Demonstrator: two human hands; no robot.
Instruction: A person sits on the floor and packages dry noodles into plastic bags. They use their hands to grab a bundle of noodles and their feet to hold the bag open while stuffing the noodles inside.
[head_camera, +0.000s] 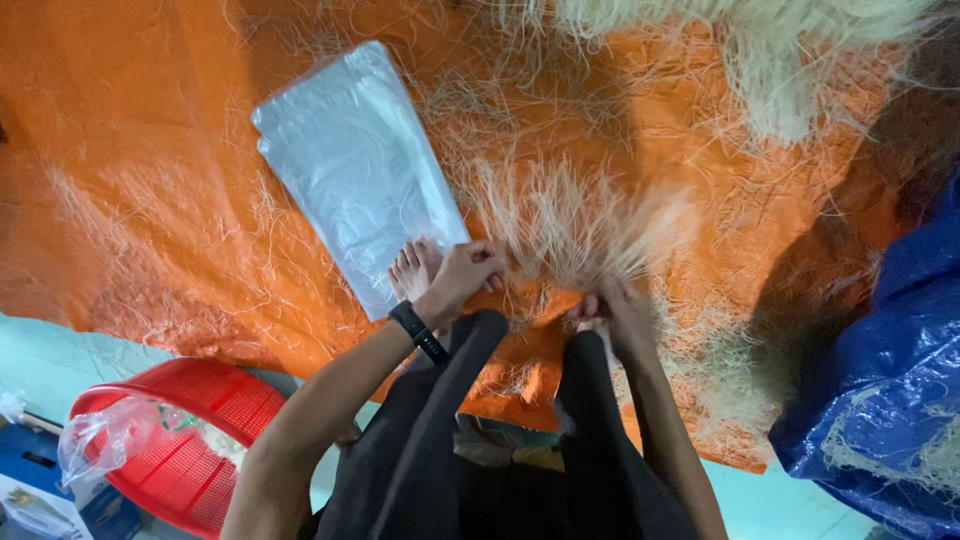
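- A red basket (190, 440) with a clear bag sits at far left, off the orange tarp (140, 190).
- A stack of clear plastic bags (355, 170) lies flat, apparently unfilled, beside a bare foot (415, 268).
- The left hand (465, 272) and right hand (615, 315) each pinch one small bundle of pale fibre (575, 225) spread between them.
- A large fibre heap (760, 50) sits well beyond, seemingly unsorted.
- A blue sheet (890, 400) crowds the right edge.

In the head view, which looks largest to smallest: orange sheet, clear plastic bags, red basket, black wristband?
1. Orange sheet
2. Clear plastic bags
3. Red basket, partly cut off and nearer the camera, so its place after the bags is unsure
4. Black wristband
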